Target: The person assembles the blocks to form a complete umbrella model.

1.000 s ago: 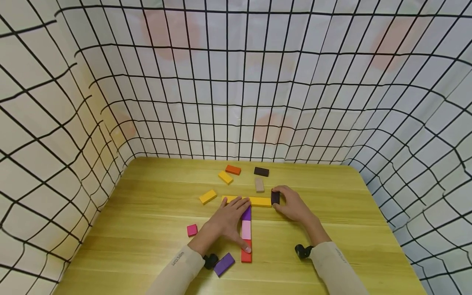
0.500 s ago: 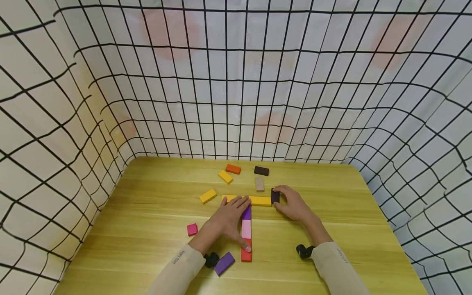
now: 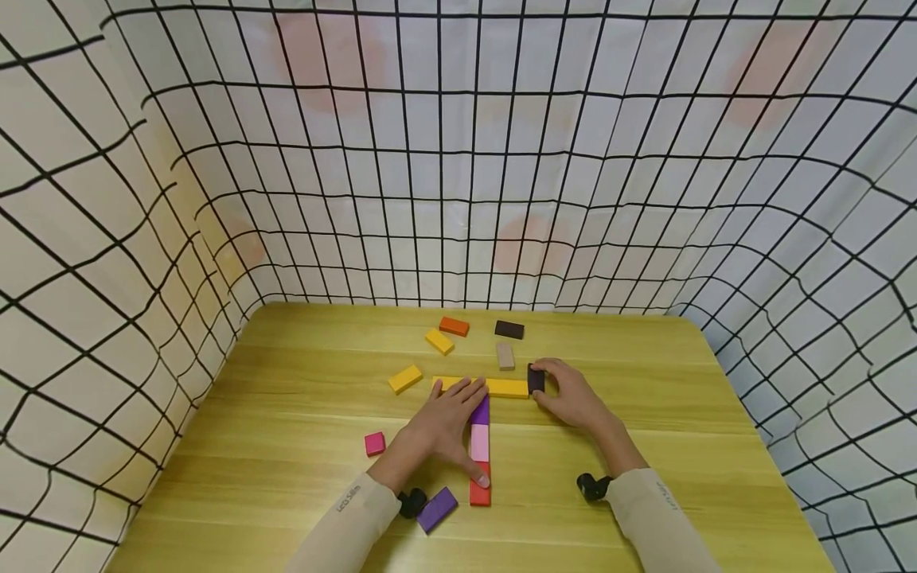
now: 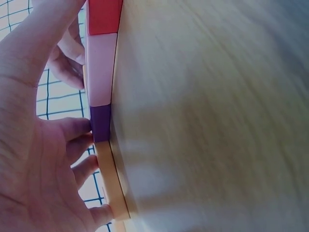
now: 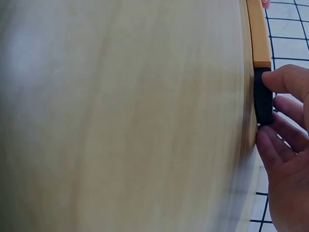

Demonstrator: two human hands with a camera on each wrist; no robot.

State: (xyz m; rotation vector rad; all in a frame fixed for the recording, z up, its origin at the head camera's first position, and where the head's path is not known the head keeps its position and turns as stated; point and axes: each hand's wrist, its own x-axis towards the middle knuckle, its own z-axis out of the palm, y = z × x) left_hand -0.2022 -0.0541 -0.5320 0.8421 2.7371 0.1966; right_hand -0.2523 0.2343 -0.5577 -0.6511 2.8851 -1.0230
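"How many blocks lie loose?"
"Seven: two loose yellow blocks point(image 3: 405, 379), and one each of orange block point(image 3: 454, 326), loose black block point(image 3: 509, 329), beige block point(image 3: 505, 356), magenta block point(image 3: 375, 443) and loose purple block point(image 3: 438, 510)."
"And joined up?"
"One purple block point(image 3: 481, 412), one pink block point(image 3: 480, 442) and a red segment point(image 3: 480, 496) run toward the person from the yellow row point(image 3: 509, 388). Fingers hide how many pieces make that row."
"The hands?"
"The left hand point(image 3: 444, 423) is spread wide, fingertips on the row, thumb on the red. The right hand point(image 3: 569, 394) pinches one held black block point(image 3: 535, 380) — touching the row's right end."
"Room?"
"The table's point(image 3: 666, 461) far edge runs near the orange block; both side edges lie well apart from the hands — a broad stretch of wood beyond the right one."
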